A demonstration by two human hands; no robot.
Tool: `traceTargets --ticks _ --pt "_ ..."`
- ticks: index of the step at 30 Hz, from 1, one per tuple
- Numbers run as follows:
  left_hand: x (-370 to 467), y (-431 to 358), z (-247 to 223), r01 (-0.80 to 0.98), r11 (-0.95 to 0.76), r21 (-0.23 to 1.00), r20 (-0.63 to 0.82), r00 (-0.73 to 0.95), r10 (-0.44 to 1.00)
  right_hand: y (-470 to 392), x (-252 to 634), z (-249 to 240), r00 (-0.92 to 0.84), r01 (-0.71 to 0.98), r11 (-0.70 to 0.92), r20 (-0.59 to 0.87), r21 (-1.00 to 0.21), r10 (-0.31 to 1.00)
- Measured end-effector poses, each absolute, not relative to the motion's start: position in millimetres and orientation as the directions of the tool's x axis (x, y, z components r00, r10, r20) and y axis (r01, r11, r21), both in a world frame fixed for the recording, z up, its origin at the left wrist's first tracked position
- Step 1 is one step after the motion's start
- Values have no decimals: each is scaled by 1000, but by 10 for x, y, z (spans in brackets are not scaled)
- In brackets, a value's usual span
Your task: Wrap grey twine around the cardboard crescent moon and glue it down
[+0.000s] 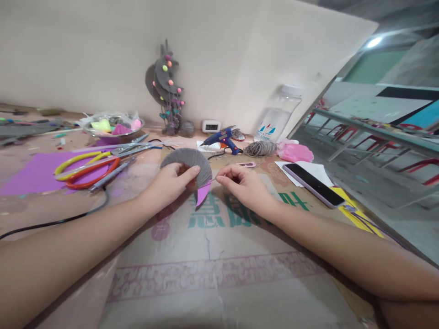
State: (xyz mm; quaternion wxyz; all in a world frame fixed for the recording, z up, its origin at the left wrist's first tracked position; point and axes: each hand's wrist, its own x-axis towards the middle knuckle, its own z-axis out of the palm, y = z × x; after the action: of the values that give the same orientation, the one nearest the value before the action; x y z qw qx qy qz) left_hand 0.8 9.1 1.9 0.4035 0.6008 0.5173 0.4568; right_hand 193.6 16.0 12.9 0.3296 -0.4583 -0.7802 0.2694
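My left hand (179, 177) pinches a crescent-shaped piece (188, 157) between thumb and fingers. Grey yarn covers most of that crescent, while its lower tip (203, 193) shows bare purple. Just right of the tip, my right hand (242, 183) is closed with thumb and forefinger together on a thin strand of grey yarn (214, 179) that runs to the crescent's edge. A ball of grey yarn (260, 148) lies behind my right hand. Both hands are above a printed cardboard sheet (164, 283).
A blue glue gun (222, 138), small clock (211, 126) and water bottle (277, 114) stand behind. Scissors with yellow and red handles (92, 171) lie left on purple sheet (29, 176), near a metal bowl (132, 135). A phone (313, 185) lies right. A decorated grey crescent (166, 80) leans against the wall.
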Motion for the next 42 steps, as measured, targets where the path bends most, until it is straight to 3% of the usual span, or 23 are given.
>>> traceTargets --ticks 16,24,28,34,38,42 --pt "19 101 35 53 -27 998 23 80 996 185 1954 83 -372 530 408 228 -744 900" --pt "27 66 39 67 -15 998 9 100 995 178 1943 95 -373 536 420 240 -732 896" --pt "8 86 41 174 -74 982 52 126 991 184 1956 85 -401 532 442 245 -722 883" --pt "23 82 60 131 -53 990 42 88 995 230 1972 110 -418 534 586 412 -610 810" --pt "14 81 74 168 -57 984 40 99 994 233 1985 105 -323 522 575 478 -630 817" --pt "-3 95 59 196 -69 978 53 89 995 186 1981 81 -371 444 519 378 -730 848"
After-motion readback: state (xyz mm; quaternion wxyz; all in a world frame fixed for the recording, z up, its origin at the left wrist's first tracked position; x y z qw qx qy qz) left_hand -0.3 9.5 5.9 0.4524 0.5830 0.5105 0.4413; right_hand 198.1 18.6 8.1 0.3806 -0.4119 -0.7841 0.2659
